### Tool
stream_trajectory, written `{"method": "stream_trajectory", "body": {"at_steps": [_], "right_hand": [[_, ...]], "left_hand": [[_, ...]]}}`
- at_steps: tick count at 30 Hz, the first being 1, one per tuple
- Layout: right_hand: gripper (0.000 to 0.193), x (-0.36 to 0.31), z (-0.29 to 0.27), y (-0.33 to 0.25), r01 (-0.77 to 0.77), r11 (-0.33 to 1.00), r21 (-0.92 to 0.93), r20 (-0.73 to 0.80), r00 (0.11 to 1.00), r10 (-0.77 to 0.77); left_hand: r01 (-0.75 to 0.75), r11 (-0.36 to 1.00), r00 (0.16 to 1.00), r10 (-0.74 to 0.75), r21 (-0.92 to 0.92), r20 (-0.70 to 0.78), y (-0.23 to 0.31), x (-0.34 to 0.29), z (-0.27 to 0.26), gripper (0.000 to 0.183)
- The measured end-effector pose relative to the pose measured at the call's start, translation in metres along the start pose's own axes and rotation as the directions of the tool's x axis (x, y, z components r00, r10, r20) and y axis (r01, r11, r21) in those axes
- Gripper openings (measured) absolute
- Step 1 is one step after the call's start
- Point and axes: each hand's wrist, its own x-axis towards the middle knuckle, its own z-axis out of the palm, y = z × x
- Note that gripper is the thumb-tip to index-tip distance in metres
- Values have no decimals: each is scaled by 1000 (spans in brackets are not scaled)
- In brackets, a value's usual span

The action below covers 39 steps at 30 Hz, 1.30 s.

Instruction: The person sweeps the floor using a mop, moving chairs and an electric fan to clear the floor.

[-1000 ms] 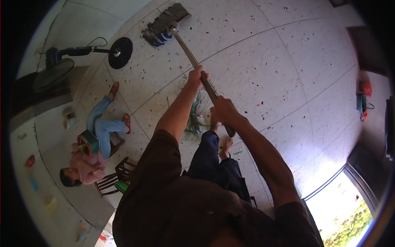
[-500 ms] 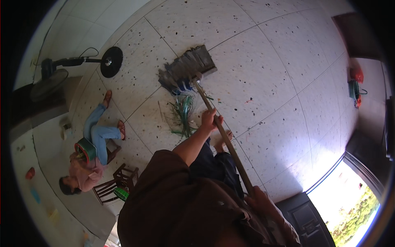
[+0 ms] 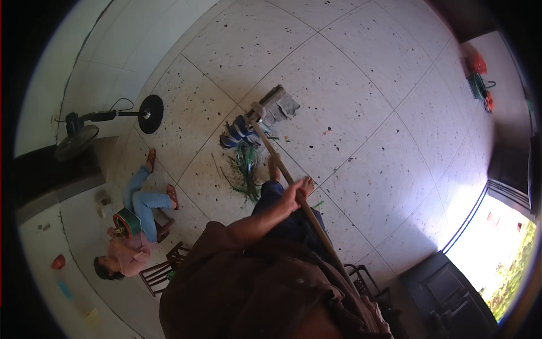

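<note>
My left hand [image 3: 296, 196] is closed around the wooden pole [image 3: 276, 158] of a strip mop, partway down its length. The pole runs from beside my body to the mop head [image 3: 278, 107] on the floor, where grey strips lie to one side and blue-and-white strips to the other. A loose heap of green plastic strips [image 3: 247, 172] lies beside the head, near my bare feet [image 3: 307, 185]. The pole's upper end passes along my brown shirt. My right hand does not show; only a sleeve appears near that end.
A person [image 3: 132, 248] sits at the left holding a green container [image 3: 128, 223], with a wooden chair [image 3: 161, 274] close by. A standing fan [image 3: 151, 114] is at far left. Dark bits dot the tiled floor [image 3: 361, 130]. Bags [image 3: 476, 63] lie far right; a dark door [image 3: 446, 294] stands lower right.
The mop head has gone from spread out to bunched and turned, with its grey strips apart from the blue. My left hand has come nearer my body. My right hand has passed from sight.
</note>
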Motion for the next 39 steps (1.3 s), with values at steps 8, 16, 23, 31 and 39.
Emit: {"method": "stream_trajectory", "body": {"at_steps": [8, 16, 23, 31, 39], "right_hand": [[25, -32, 55, 126, -100, 994, -50, -202, 975, 88], [17, 4, -4, 118, -83, 992, -93, -262, 964, 56], [21, 112, -63, 30, 75, 997, -31, -207, 975, -80], [24, 252, -209, -212, 359, 932, 42, -260, 905, -337], [33, 382, -334, -441, 433, 895, 106, -255, 882, -396]], "left_hand": [[-134, 947, 986, 158, 291, -60, -57, 22, 50, 36], [-88, 977, 982, 118, 196, -147, -21, 39, 96, 26], [-147, 961, 958, 197, 236, -207, 126, 86, 146, 23], [-513, 842, 820, 538, 168, -193, 410, 148, 257, 25], [-434, 817, 880, 475, 381, -17, 469, 207, 303, 25]]}}
